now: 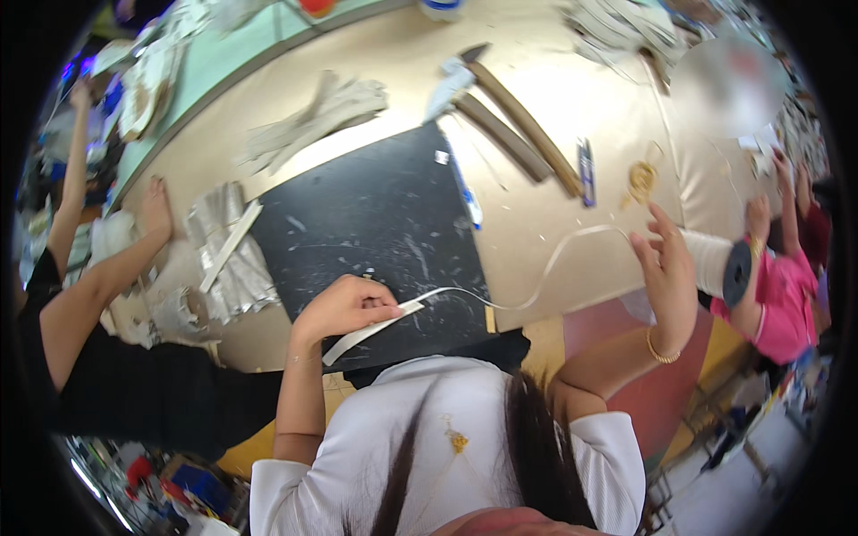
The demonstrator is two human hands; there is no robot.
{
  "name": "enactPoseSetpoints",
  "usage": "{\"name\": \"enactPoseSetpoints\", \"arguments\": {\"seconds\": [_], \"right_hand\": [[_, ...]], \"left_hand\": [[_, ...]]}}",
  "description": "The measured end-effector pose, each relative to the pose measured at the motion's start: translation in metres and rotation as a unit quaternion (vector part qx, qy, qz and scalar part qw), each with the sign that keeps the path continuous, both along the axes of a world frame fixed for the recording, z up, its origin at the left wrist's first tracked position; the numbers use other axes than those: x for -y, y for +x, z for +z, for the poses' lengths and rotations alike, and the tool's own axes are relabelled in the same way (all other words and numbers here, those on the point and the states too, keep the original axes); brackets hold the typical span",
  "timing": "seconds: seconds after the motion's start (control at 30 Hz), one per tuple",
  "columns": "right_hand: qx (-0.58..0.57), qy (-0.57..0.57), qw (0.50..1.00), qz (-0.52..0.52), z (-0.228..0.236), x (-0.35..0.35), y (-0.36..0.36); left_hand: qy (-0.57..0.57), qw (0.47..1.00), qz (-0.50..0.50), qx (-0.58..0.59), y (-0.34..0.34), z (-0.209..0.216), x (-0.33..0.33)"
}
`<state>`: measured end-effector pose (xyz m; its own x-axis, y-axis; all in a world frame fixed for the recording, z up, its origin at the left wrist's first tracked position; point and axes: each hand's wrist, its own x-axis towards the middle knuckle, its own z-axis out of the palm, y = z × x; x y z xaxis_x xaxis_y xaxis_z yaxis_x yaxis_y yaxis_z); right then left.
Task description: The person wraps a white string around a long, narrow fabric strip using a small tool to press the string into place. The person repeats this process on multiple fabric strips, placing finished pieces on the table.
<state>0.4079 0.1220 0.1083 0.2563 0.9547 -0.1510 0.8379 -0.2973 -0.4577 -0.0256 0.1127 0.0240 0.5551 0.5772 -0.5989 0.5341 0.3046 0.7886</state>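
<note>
My left hand (349,308) is closed on a short white strip (362,338), pinching it near its upper end over the front of a black mat (357,223). From that end a narrow white tape (536,284) curves loosely across the table towards my right hand (668,281). The right hand is raised with fingers apart, the tape passing close by its thumb; whether they touch is unclear. Just to the right of it, a large spool (710,259) of white tape with a dark end lies on its side.
Two wooden-handled hammers (514,129), a cutter knife (586,171) and a yellow cord bundle (641,181) lie beyond the mat. Grey strips (317,121) and silvery strips (232,255) lie at left. Another person's arm (121,259) rests at far left; a person in pink (782,299) is at right.
</note>
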Motion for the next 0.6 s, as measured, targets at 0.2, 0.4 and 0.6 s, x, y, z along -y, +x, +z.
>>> {"name": "enactPoseSetpoints", "arguments": {"seconds": [0.2, 0.4, 0.6], "right_hand": [[0.01, 0.027, 0.986, 0.167, -0.011, -0.045, -0.04], [-0.061, 0.077, 0.934, 0.345, -0.02, -0.073, -0.121], [-0.114, 0.084, 0.861, 0.488, -0.026, -0.058, -0.18]], "left_hand": [[0.035, 0.999, -0.03, -0.018, 0.004, 0.011, -0.005], [0.092, 0.994, -0.033, -0.039, 0.008, 0.013, -0.006], [0.052, 0.992, -0.053, -0.098, 0.02, 0.016, -0.012]]}}
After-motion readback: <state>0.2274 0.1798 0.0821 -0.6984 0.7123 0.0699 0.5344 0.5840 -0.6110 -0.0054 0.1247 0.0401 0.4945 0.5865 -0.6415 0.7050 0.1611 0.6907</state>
